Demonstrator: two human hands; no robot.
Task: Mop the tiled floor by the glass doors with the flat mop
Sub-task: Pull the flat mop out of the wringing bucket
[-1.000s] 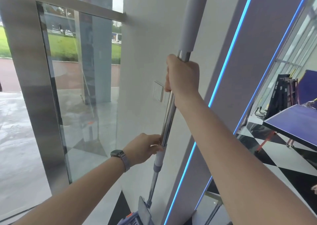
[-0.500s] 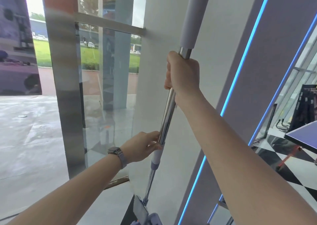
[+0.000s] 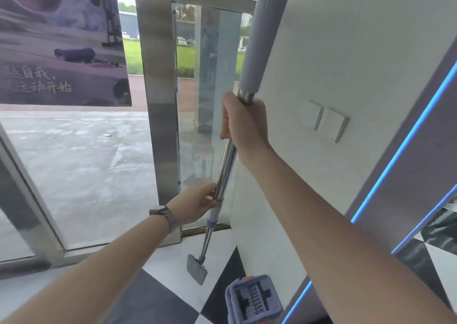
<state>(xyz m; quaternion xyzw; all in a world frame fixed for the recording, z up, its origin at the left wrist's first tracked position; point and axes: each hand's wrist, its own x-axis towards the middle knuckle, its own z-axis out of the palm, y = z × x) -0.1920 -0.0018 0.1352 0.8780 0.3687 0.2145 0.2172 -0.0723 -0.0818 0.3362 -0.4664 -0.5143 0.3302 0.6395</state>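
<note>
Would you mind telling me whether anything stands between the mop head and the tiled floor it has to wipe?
Nothing visible does. The mop head hangs tilted over bare tiled floor; the mop bucket sits to its right, apart from it, by the wall.

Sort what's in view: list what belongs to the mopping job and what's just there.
Job:
- flat mop, handle gripped by right hand high and left hand lower
- mop bucket
- tiled floor
- glass doors

Just there:
- wall switches
- poster
- blue light strip
- wristwatch
</note>
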